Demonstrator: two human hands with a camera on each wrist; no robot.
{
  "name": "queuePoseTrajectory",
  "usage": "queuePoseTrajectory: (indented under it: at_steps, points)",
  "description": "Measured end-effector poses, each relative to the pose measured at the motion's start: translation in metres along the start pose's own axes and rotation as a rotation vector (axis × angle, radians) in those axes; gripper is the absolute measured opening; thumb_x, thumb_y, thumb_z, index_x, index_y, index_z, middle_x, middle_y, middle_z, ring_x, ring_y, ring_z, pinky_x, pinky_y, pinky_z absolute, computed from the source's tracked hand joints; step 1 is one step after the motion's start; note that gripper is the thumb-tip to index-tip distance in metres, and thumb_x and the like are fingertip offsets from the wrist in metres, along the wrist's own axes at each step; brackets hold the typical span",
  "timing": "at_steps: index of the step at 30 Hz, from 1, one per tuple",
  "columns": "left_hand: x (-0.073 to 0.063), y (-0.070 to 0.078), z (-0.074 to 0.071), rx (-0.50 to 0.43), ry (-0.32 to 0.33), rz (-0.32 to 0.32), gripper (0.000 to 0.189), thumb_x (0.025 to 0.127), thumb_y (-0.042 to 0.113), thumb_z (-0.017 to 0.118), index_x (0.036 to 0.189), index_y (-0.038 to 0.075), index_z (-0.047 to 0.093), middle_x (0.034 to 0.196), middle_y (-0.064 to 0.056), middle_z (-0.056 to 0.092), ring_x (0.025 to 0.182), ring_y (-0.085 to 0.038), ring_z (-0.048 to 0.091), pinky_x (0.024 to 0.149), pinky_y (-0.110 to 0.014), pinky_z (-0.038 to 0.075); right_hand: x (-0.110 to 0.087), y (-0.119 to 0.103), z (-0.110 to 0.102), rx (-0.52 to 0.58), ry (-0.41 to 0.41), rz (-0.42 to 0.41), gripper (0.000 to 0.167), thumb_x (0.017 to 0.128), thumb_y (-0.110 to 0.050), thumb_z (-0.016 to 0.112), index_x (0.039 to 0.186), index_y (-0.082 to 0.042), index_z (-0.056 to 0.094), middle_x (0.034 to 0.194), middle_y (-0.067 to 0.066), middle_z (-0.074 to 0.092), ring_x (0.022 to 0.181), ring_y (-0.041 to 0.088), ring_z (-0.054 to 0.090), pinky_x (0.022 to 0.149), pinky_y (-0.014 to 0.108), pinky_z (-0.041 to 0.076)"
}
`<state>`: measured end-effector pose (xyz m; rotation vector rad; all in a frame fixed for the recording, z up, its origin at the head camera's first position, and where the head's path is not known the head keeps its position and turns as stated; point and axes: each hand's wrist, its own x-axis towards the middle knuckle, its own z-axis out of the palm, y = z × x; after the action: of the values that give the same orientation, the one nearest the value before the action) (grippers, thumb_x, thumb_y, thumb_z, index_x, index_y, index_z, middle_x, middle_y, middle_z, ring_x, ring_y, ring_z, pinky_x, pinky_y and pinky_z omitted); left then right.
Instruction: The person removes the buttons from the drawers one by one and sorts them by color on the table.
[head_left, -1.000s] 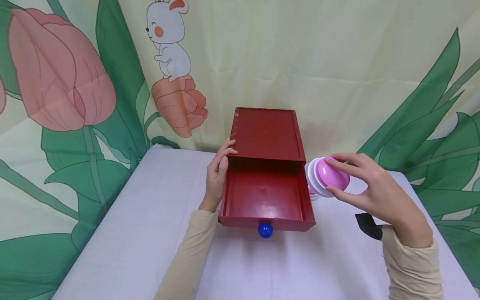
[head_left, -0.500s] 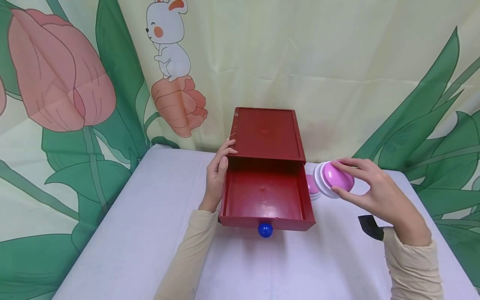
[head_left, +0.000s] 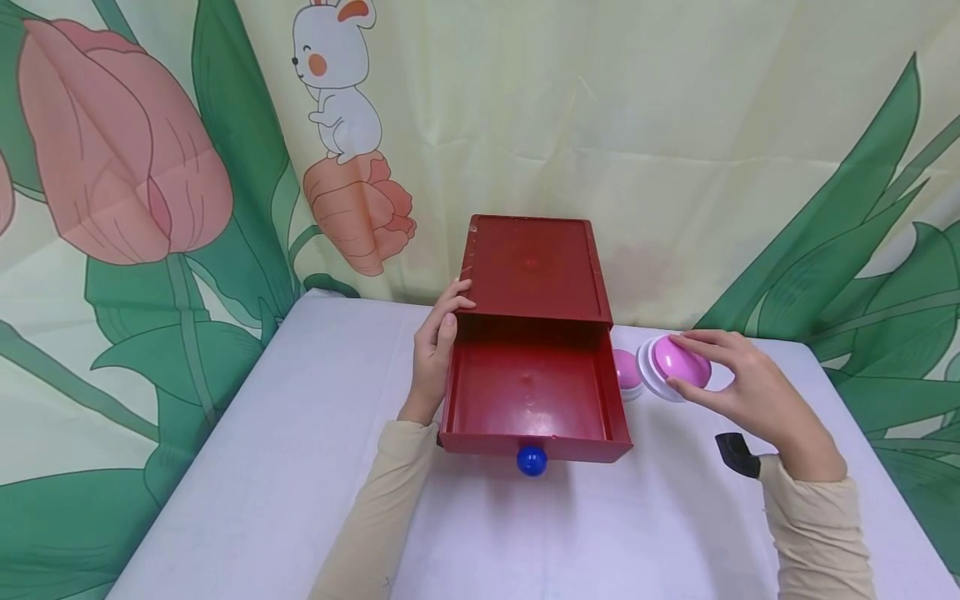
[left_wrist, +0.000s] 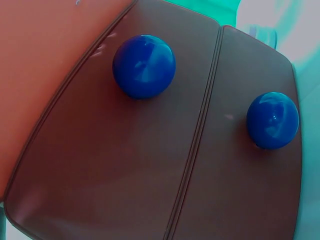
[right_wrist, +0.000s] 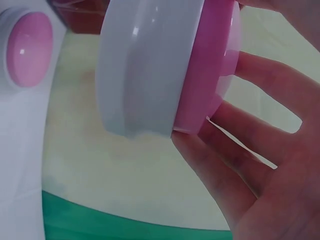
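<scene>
A dark red drawer box (head_left: 532, 267) stands at the middle of the table, its upper drawer (head_left: 528, 392) pulled out and nothing inside it. Against the box's left side rests my left hand (head_left: 435, 350), fingertips at the top edge and thumb by the front. The left wrist view shows two drawer fronts with blue round knobs (left_wrist: 144, 66). My right hand (head_left: 738, 379) pinches a round pink-domed button with a white base (head_left: 678, 362), raised and tilted, white side toward the box. Fingers and thumb hold the pink dome in the right wrist view.
A second pink-domed button (head_left: 628, 371) with a white base sits on the table against the box's right side, partly hidden by the drawer. A white cloth (head_left: 300, 467) covers the table. Behind hangs a printed curtain (head_left: 660, 167).
My right hand has moved right and slightly down with the button, away from the box, uncovering more of the second button. My left hand and the box have stayed in place.
</scene>
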<state>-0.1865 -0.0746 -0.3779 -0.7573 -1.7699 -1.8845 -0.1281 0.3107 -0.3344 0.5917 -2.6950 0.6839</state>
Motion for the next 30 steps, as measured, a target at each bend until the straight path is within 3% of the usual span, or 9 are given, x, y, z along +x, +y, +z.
queuePoseTrajectory:
  at_steps: [4,8,10,16,24,30]
  points:
    - [0.001,0.016,0.003,0.004,-0.012,-0.020,0.030,0.099,-0.005,0.034,0.119,-0.014,0.054,0.147,-0.031,0.042,0.148,-0.034,0.028,0.119,-0.045,0.031,-0.004,0.008,0.004,-0.011,-0.011,0.037,0.059,0.074,-0.020,0.088,0.127,-0.007,0.067,0.123,0.015,0.060,0.111,0.034,0.054,0.077,0.022,0.051]
    - [0.001,0.016,0.003,0.015,-0.012,-0.014,0.029,0.098,-0.006,0.034,0.119,-0.014,0.054,0.146,-0.030,0.042,0.147,-0.040,0.028,0.118,-0.045,0.033,-0.005,0.015,0.006,-0.009,-0.034,0.077,0.058,0.077,-0.020,0.085,0.129,-0.003,0.065,0.126,0.019,0.058,0.115,0.039,0.051,0.081,0.055,0.053]
    - [0.000,0.009,0.002,0.006,-0.007,-0.004,0.030,0.098,-0.005,0.034,0.120,-0.012,0.055,0.147,-0.028,0.043,0.147,-0.040,0.027,0.118,-0.045,0.032,-0.006,0.019,0.008,0.000,-0.042,0.093,0.057,0.079,-0.020,0.084,0.129,-0.001,0.064,0.127,0.022,0.057,0.117,0.041,0.050,0.084,0.062,0.049]
    - [-0.002,-0.015,-0.001,0.002,0.001,0.012,0.032,0.101,0.002,0.035,0.124,-0.004,0.057,0.151,-0.016,0.044,0.149,-0.029,0.028,0.117,-0.044,0.035,-0.006,0.032,0.014,0.002,-0.039,0.117,0.056,0.079,-0.019,0.084,0.127,0.002,0.064,0.128,0.025,0.057,0.119,0.044,0.048,0.089,0.065,0.046]
    - [-0.002,-0.022,-0.003,0.007,-0.002,0.043,0.032,0.102,0.009,0.036,0.123,-0.001,0.058,0.151,-0.012,0.046,0.148,-0.029,0.029,0.117,-0.044,0.035,-0.008,0.048,0.027,-0.001,-0.088,0.222,0.060,0.081,-0.025,0.082,0.129,0.004,0.061,0.128,0.029,0.055,0.120,0.050,0.046,0.088,0.070,0.046]
    - [-0.003,-0.022,-0.002,0.002,0.004,0.046,0.032,0.102,0.009,0.037,0.122,-0.001,0.058,0.150,-0.009,0.047,0.148,-0.025,0.030,0.116,-0.044,0.037,-0.010,0.057,0.036,0.014,-0.080,0.221,0.057,0.081,-0.023,0.082,0.127,0.005,0.062,0.126,0.030,0.058,0.119,0.049,0.049,0.090,0.068,0.046]
